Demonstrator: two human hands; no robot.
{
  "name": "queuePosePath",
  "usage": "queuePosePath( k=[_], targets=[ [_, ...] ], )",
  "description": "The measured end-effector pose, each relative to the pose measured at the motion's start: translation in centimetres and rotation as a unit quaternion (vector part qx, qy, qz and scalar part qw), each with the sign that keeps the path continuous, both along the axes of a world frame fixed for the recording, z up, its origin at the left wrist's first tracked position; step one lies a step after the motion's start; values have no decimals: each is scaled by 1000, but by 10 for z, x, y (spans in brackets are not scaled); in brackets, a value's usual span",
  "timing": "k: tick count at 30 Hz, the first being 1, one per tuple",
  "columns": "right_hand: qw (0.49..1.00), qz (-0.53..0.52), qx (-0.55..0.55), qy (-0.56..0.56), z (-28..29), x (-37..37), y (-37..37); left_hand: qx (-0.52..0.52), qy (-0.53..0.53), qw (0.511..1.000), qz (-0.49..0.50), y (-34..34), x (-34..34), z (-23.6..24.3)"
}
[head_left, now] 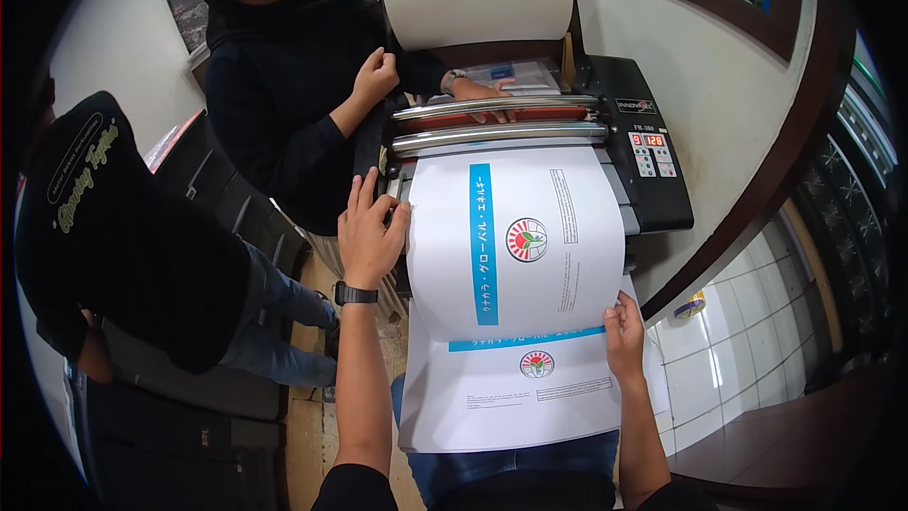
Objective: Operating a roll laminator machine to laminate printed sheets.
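While at one upper sheet point(520, 255), two hands point(373, 233) point(624, 333)

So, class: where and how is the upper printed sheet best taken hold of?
Probably pinch the upper printed sheet by its right edge near the lower corner, coming from the right, thumb above, fingers beneath: it is broad, thin and bowed, and its far end lies at the front roller, leaving that corner freer.

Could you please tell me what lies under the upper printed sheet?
Another printed sheet lies partly under it, showing a blue band and round emblem; whatever the upper sheet covers cannot be seen.
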State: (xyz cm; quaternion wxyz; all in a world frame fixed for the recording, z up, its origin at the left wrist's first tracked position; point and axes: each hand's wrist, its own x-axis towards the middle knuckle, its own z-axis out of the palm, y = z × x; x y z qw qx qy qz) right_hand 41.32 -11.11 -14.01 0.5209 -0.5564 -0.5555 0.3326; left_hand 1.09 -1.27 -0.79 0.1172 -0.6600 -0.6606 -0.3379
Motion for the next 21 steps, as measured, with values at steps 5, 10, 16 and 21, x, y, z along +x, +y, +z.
queuePosePath(
  k=[5,10,16,21],
  targets=[
    [997,-43,-5,57,-3,2,-8,0,5,1000,-7,3,-1,-1],
    [988,-112,108,-11,26,22,16,-2,0,1000,0,3,-1,0],
    [977,-89,177,-83,91,29,42,-8,-4,1000,1,3,1,2],
    [956,-99,228,-153,105,22,58,-1,-4,1000,-8,1,0,1]
  ],
)
